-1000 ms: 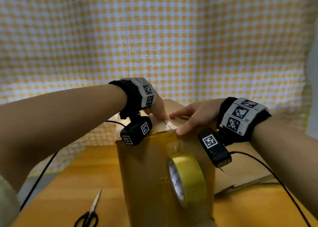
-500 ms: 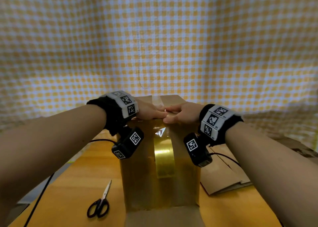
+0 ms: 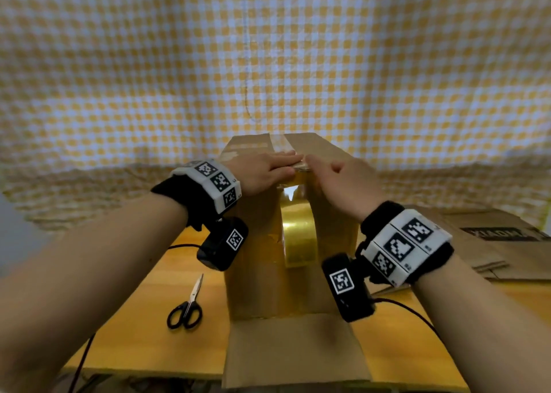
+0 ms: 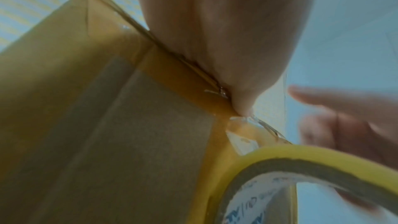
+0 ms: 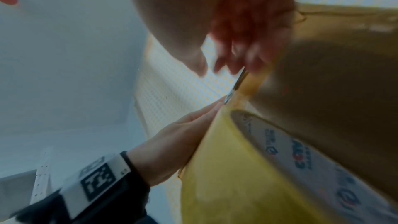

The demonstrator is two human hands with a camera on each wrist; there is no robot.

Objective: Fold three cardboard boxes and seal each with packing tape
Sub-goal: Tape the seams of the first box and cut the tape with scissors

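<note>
On top of the upright cardboard box (image 3: 262, 243), both hands meet at the centre seam. The left hand (image 3: 262, 173) lies flat with fingers straight, pressing a strip of tape onto the box's top near the front edge; the left wrist view shows its fingertips (image 4: 243, 106) bearing down right at the edge where the tape bends over. The right hand (image 3: 346, 181) rests on the top just beside it, fingers loosely bent with the tips toward the seam; whether they pinch the tape or only press on it I cannot tell, since the right wrist view is blurred there. Below the hands, a yellow roll of packing tape (image 3: 299, 237) hangs against the front face of the box, joined to the top by its own unrolled strip, and neither hand holds it. An older pale strip of tape (image 3: 278, 142) runs along the seam on the far part of the top. At the bottom of the box, an open flap (image 3: 295, 351) lies toward the person, over the near edge of the wooden counter (image 3: 149, 327). A pair of black-handled scissors (image 3: 187, 307) lies on the counter left of the box, well apart from the hands. To the right, flattened cardboard (image 3: 492, 243) lies on the counter. A yellow-and-white checked cloth (image 3: 268, 50) hangs behind everything.
</note>
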